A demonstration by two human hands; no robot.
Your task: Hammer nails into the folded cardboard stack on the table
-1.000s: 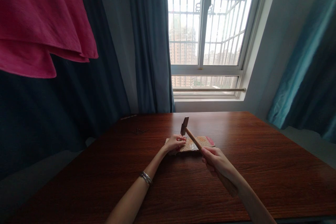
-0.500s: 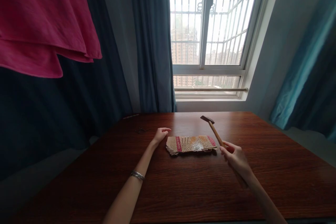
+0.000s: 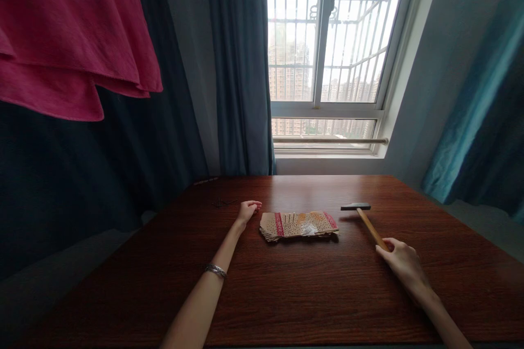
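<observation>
My right hand (image 3: 403,264) is closed round the wooden handle of a hammer (image 3: 371,229), whose dark head points away from me at the right of the table. Left of the hammer lies a stack of cardboard (image 3: 292,226), patterned with many small holes, red bands and a patch of clear tape. Three nails (image 3: 290,217) stand upright in its top. My left hand (image 3: 249,210) rests just beyond the cardboard's left end, apart from it, with the fingers curled in. Whatever those fingers may hold is hidden. Thin dark pieces, apparently loose nails (image 3: 223,203), lie to its left.
The brown wooden table (image 3: 303,294) reaches to the wall under a barred window (image 3: 321,65). Blue curtains (image 3: 241,76) hang on both sides. A pink cloth (image 3: 77,38) hangs at the upper left. A small dark strip (image 3: 206,180) lies at the far left table edge.
My right hand has carried the hammer to the right, away from the cardboard, and its head has come lower. My left hand has drawn slightly left, its fingers now more curled.
</observation>
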